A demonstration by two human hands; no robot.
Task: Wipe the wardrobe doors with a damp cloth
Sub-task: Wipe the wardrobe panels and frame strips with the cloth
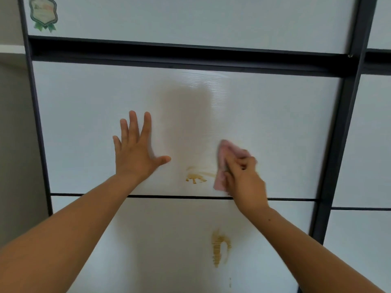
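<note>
A white wardrobe door [275, 127] with dark frame bars fills the view. My right hand [245, 178] grips a pink cloth [222, 159] and presses it against the middle panel. Just left of the cloth is a yellow-brown stain [195, 176]. A larger yellow-brown stain [220, 248] marks the lower panel. My left hand [135, 149] lies flat on the middle panel with fingers spread, apart from the cloth.
A dark horizontal rail [190, 53] separates the top panel from the middle one. A green badge sticker [43, 13] sits on the top panel's left corner. A dark vertical post [342, 132] borders another door at right. A grey wall [14, 134] is at left.
</note>
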